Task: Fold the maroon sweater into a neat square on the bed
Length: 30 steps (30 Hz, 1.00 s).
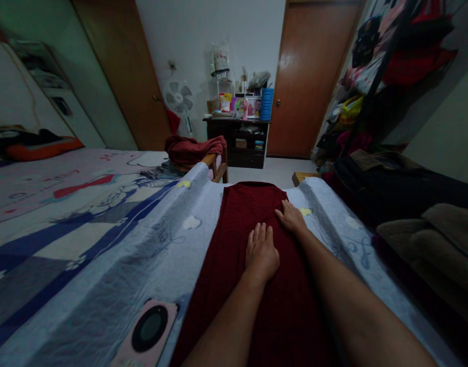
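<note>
A dark red cloth (237, 229), perhaps a folded garment, lies lengthwise on the light blue patterned cover (161, 255). My left hand (262, 251) rests flat on the middle of the red cloth, palm down, fingers pointing away and nothing held. Farther out, my right hand (290, 216) touches the cloth near its far right edge, its fingers spread. A few small creases show in the cloth around my left hand. My forearms hide part of its near half.
A pink phone (148, 334) lies at the near left. A patterned blanket (84, 204) spreads over the left. Another reddish cloth (196, 150) sits on a wooden frame ahead. Folded dark clothes (417, 178) are piled at the right. A fan (179, 97) stands behind.
</note>
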Each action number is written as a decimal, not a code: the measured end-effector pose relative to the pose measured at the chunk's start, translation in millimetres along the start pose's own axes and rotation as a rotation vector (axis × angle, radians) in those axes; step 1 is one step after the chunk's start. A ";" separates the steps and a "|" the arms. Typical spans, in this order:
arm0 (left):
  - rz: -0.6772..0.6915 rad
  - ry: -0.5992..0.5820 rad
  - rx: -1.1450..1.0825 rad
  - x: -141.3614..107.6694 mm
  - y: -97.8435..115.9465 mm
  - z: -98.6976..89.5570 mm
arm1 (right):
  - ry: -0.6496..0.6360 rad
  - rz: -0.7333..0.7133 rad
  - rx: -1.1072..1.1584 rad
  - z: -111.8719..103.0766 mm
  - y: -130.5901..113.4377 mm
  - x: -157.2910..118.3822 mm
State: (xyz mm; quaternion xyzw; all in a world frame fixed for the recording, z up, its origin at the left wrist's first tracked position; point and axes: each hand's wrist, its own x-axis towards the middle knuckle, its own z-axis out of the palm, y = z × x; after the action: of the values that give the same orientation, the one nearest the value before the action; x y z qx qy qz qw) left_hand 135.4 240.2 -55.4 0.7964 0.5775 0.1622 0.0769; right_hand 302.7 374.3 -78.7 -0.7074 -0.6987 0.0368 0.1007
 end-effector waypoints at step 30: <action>-0.005 0.012 -0.001 0.4 -0.9 3.3 | 0.055 0.073 0.007 -8.6 7.0 36.5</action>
State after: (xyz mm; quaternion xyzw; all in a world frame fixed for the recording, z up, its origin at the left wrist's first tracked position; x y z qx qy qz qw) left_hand 135.9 241.0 -58.7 0.7940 0.5798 0.1670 0.0741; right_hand 312.0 409.9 -68.4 -0.7327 -0.6693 0.0234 0.1210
